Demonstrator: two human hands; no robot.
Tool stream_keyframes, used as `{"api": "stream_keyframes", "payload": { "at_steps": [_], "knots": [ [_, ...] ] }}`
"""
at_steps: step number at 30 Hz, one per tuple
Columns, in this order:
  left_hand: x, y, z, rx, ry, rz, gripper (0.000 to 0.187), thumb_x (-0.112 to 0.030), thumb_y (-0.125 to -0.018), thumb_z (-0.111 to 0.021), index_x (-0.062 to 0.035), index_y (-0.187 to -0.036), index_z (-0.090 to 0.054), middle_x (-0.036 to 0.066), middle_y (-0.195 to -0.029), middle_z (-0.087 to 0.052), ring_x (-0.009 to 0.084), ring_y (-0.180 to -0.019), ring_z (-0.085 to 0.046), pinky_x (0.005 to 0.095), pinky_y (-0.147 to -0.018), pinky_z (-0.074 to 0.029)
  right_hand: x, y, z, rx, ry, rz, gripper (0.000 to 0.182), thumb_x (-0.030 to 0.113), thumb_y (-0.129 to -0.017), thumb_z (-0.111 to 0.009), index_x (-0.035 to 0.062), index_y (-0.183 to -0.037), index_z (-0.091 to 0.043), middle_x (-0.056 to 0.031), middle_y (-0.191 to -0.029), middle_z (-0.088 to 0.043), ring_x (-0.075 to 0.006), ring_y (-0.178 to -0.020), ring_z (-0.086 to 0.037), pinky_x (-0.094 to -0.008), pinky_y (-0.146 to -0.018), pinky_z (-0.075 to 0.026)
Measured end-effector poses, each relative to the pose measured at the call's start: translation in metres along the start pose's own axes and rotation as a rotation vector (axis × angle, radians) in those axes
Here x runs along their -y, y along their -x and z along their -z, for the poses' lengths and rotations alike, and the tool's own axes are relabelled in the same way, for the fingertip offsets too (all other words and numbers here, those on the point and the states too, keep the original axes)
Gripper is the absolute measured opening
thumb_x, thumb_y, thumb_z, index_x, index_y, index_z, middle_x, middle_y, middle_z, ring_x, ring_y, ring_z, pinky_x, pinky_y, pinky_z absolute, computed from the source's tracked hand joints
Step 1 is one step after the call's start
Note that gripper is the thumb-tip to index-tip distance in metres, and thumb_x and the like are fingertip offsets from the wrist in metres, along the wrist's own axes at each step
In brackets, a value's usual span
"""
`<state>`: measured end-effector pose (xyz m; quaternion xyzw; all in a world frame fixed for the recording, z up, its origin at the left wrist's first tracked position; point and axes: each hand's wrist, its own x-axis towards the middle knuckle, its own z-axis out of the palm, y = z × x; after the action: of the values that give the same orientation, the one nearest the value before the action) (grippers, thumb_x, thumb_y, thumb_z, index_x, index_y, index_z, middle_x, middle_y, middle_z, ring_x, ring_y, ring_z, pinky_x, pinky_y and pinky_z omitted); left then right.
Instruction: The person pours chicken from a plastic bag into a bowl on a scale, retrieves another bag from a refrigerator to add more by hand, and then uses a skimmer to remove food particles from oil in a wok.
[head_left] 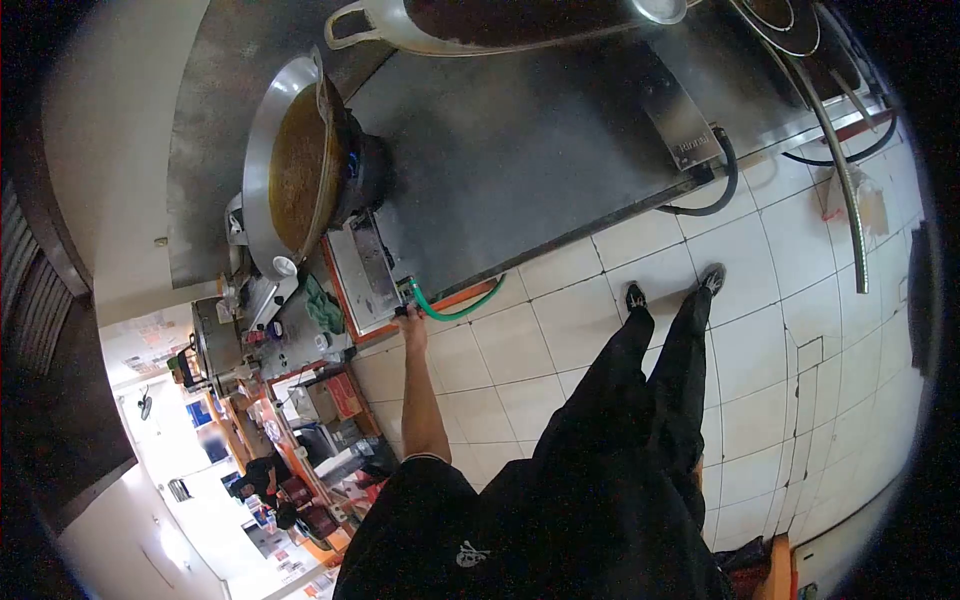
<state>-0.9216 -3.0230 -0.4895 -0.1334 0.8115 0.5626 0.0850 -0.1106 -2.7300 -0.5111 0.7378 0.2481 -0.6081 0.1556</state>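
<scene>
My left hand (409,324) reaches out with the arm stretched. Its fingers are closed around a small dark control knob (400,311) at the front of a gas burner (368,262). A green hose (462,315) curves from the burner just beside the hand. Above, a large metal wok (262,170) with brown liquid (298,175) sits over the burner, and a little blue flame shows beneath it. No part of my right hand can be made out.
Another big pan (390,22) with dark contents stands along the counter (520,150). A second burner (690,140) has a black hose (735,165). A metal pipe (850,190) juts past the counter edge. A green cloth (322,305) lies near the wok; a person (262,480) is farther off.
</scene>
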Motion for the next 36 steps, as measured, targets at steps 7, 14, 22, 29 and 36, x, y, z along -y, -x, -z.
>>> {"api": "stream_keyframes", "payload": {
  "at_steps": [7,14,22,29,36],
  "knots": [
    [-0.008,0.020,-0.006,0.007,0.220,-0.132,0.016,-0.013,-0.086,-0.054,-0.0087,-0.088,-0.039,0.006,-0.080,-0.050,0.0128,-0.065,-0.048,0.0269,-0.053,-0.040,-0.008,-0.014,-0.026,0.020,-0.043,0.055,0.028,0.022,-0.077,-0.055,0.0029,-0.098,-0.057,-0.0077,-0.070,-0.058,-0.0196,-0.060,-0.055,-0.0298,-0.047,-0.045],
    [0.106,0.086,-0.014,0.079,0.019,0.166,0.038,-0.026,-0.083,-0.050,-0.0052,-0.114,-0.042,0.007,-0.099,-0.053,0.0179,-0.092,-0.051,0.0344,-0.075,-0.043,-0.002,-0.162,-0.051,-0.087,0.224,0.655,0.028,0.021,-0.077,-0.056,0.0025,-0.098,-0.057,-0.0082,-0.071,-0.059,-0.0200,-0.061,-0.056,-0.0301,-0.047,-0.045],
    [0.101,0.262,-0.261,0.600,-0.348,-0.015,0.028,-0.014,-0.077,-0.058,-0.0034,-0.099,-0.046,0.006,-0.085,-0.050,0.0151,-0.073,-0.051,0.0251,-0.065,-0.044,0.469,-0.032,0.056,-0.850,0.156,1.273,0.026,0.021,-0.086,-0.045,-0.0027,-0.085,-0.054,-0.0232,-0.076,-0.057,-0.0364,-0.071,-0.054,-0.0405,-0.063,-0.042],
    [-0.125,0.382,-0.520,0.960,0.002,-0.088,0.022,-0.022,-0.085,-0.051,-0.0061,-0.101,-0.047,0.003,-0.093,-0.054,0.0117,-0.074,-0.054,0.0251,-0.063,-0.044,0.766,0.039,0.062,-0.569,0.168,1.497,0.039,0.026,-0.080,-0.056,-0.0006,-0.108,-0.049,-0.0216,-0.085,-0.058,-0.0353,-0.089,-0.055,-0.0397,-0.076,-0.042],
    [-0.246,0.416,-0.654,0.975,0.199,0.243,0.027,-0.033,-0.086,-0.050,-0.0074,-0.090,-0.055,0.003,-0.078,-0.059,0.0126,-0.069,-0.057,0.0244,-0.060,-0.046,0.833,0.017,0.042,0.431,0.356,1.432,0.024,0.029,-0.084,-0.053,0.0046,-0.086,-0.051,-0.0084,-0.074,-0.055,-0.0215,-0.061,-0.056,-0.0323,-0.049,-0.046]
  ]
}}
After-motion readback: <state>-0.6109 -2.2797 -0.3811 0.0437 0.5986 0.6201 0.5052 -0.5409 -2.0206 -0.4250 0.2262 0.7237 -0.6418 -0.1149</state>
